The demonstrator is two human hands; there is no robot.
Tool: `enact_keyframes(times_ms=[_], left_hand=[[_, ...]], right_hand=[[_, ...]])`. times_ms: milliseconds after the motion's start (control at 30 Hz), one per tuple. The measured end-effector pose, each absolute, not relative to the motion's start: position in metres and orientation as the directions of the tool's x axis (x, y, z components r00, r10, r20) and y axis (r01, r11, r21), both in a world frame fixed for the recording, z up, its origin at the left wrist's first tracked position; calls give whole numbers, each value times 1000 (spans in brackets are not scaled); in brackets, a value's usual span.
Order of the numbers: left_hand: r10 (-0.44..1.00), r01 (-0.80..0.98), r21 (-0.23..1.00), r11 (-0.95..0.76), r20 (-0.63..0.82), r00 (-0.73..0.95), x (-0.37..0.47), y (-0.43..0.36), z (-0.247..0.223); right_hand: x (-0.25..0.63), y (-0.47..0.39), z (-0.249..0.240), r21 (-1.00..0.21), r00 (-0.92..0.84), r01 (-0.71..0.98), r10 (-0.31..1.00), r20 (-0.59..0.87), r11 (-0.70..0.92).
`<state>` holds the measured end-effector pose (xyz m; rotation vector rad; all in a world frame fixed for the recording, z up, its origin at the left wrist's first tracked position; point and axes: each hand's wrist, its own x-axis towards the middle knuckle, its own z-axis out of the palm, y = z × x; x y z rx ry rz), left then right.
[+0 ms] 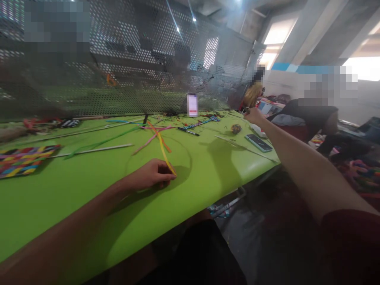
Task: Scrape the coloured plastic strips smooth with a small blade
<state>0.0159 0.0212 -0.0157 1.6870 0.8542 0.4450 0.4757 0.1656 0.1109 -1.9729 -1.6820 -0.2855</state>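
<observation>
My left hand (157, 174) rests just over the green table, with thumb and fingers pinching the near end of a yellow strip (163, 148). That strip runs away from me to a crossing of pink strips (145, 143) and an orange strip (165, 144). My right hand (253, 115) is stretched far out to the right, above the table's far end. Its fingers are closed together; a pale thin bit shows at the fingertips, too small to name. Below the right forearm lie a phone (259, 143) and a small multicoloured ball (236, 128).
The green table (89, 213) meets a perforated metal screen (133, 87), where a lit phone (192, 105) leans. A pen (189, 131), a green strip (109, 139), pale rods (97, 149) and a colourful woven piece (28, 158) lie about. Another person (299, 118) sits at right.
</observation>
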Motion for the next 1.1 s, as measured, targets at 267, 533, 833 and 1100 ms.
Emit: enact_keyframes(times_ms=[267,533,833,1100], left_hand=[[841,148,986,-75,-17,541,18,18,-4],[901,20,989,-145,123,416,11,14,19],[894,-52,984,-169,175,413,15,10,16],[883,-37,985,-167,166,438,22,2,7]], right_hand=[[365,134,122,-276,12,943,810,586,186],[222,66,66,12,-741,628,593,315,778],[217,57,21,-4,-800,442,396,451,897],[225,42,9,-14,-788,389,340,513,921]])
